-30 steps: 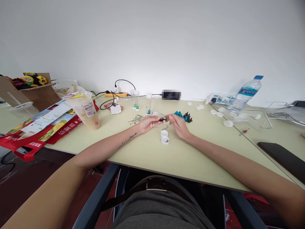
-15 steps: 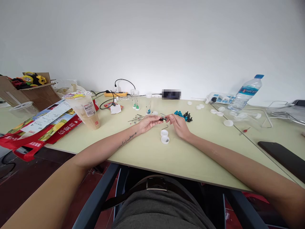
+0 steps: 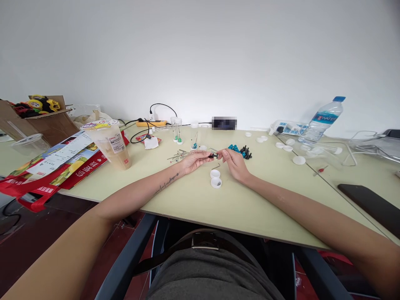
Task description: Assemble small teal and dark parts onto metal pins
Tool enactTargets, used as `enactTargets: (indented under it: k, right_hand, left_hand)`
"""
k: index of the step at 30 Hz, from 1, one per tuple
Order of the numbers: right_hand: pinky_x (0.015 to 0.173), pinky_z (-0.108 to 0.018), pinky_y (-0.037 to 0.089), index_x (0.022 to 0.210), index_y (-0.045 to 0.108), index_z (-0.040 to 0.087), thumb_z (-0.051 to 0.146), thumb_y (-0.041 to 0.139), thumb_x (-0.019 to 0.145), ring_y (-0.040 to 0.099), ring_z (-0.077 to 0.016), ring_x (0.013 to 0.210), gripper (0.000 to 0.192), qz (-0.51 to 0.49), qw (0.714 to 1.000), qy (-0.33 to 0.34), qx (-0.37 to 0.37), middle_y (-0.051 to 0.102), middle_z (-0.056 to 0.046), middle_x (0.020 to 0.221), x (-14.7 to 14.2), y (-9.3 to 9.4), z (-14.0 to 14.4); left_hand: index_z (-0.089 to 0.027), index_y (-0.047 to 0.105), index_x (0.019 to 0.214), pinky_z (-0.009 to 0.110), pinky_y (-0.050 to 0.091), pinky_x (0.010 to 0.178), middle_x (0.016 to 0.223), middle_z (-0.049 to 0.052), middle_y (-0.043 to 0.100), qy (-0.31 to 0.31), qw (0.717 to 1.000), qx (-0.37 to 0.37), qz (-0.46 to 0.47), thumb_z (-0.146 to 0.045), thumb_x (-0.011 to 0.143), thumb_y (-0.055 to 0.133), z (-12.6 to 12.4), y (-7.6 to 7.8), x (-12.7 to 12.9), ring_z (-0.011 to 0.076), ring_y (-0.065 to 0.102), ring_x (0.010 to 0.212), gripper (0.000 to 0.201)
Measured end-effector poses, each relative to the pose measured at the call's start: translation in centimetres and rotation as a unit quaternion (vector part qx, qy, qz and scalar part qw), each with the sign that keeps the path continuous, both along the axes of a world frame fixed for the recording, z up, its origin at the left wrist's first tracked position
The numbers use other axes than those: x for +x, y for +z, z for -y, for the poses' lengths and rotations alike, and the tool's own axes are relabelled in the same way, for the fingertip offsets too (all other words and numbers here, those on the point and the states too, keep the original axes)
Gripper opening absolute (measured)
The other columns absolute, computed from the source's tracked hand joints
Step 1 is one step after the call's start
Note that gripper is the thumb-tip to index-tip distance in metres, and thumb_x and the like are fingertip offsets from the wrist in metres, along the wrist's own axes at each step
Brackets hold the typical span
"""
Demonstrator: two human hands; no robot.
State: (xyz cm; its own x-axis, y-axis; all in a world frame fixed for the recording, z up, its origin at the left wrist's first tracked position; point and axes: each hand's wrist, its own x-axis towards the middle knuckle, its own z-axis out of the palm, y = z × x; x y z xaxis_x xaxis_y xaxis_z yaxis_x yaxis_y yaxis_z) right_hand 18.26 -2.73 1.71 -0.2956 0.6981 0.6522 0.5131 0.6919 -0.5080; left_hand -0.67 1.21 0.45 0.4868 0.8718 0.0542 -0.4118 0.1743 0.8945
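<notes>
A person sits at a long, pale green table (image 3: 200, 204), smooth and matte, both forearms stretched across it. Since a second ago almost nothing has shifted: the hands stay together over the middle of the table, so the fine fitting work looks to be still under way. To the far left stands a clear plastic cup (image 3: 109, 143) of milky tea; to the far right a clear water bottle (image 3: 321, 121) with a blue cap leans. The left hand (image 3: 194, 161) pinches a small black part (image 3: 213, 156) at the fingertips, and the right hand (image 3: 235, 164) closes on its other end. Just near of them lie two round white caps (image 3: 215, 178); beyond the right hand sits a heap of blue and black pieces (image 3: 240, 152).
</notes>
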Motion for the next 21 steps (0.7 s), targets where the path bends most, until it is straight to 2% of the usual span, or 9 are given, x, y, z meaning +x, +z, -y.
enactTargets:
  k: [4,11,16,21]
  right_hand:
    - [0.07,-0.03,0.043,0.094,0.06,0.02,0.049,0.023,0.092,0.054,-0.0151,0.064,0.047,-0.002,1.0,-0.008,0.01,0.063,-0.004,0.082,-0.03,0.1,0.11]
    - [0.071,-0.031,0.043,0.085,0.062,0.02,0.049,0.022,0.092,0.054,-0.015,0.065,0.05,0.01,1.0,0.0,0.004,0.064,-0.005,0.084,0.06,-0.02,-0.06]
    - [0.071,-0.03,0.042,0.093,0.06,0.02,0.045,0.025,0.093,0.053,-0.0148,0.065,0.043,0.0,1.0,-0.005,0.014,0.062,-0.004,0.081,-0.01,0.1,0.02]
    - [0.07,-0.03,0.041,0.082,0.061,0.02,0.047,0.024,0.093,0.054,-0.0156,0.067,0.047,0.008,1.0,0.0,0.007,0.061,-0.004,0.077,-0.02,0.11,0.04]
  left_hand:
    - [-0.006,0.067,0.082,0.022,0.049,0.084,0.082,0.008,0.069,0.005,1.0,-0.006,-0.004,-0.01,0.074,0.061,0.18,0.21,0.06,0.0126,0.065,0.079,0.011]
    - [-0.007,0.067,0.083,0.022,0.049,0.085,0.082,0.008,0.069,0.001,1.0,0.0,-0.012,-0.012,0.073,0.063,0.12,0.19,0.05,0.0122,0.065,0.079,0.012]
    - [-0.007,0.067,0.082,0.023,0.048,0.087,0.084,0.008,0.069,-0.001,1.0,0.001,-0.009,-0.011,0.073,0.062,0.23,0.24,0.03,0.0121,0.065,0.079,0.011]
    - [-0.007,0.067,0.084,0.021,0.049,0.084,0.083,0.008,0.069,-0.003,1.0,0.005,-0.016,-0.012,0.073,0.063,0.16,0.17,-0.04,0.0121,0.065,0.079,0.013]
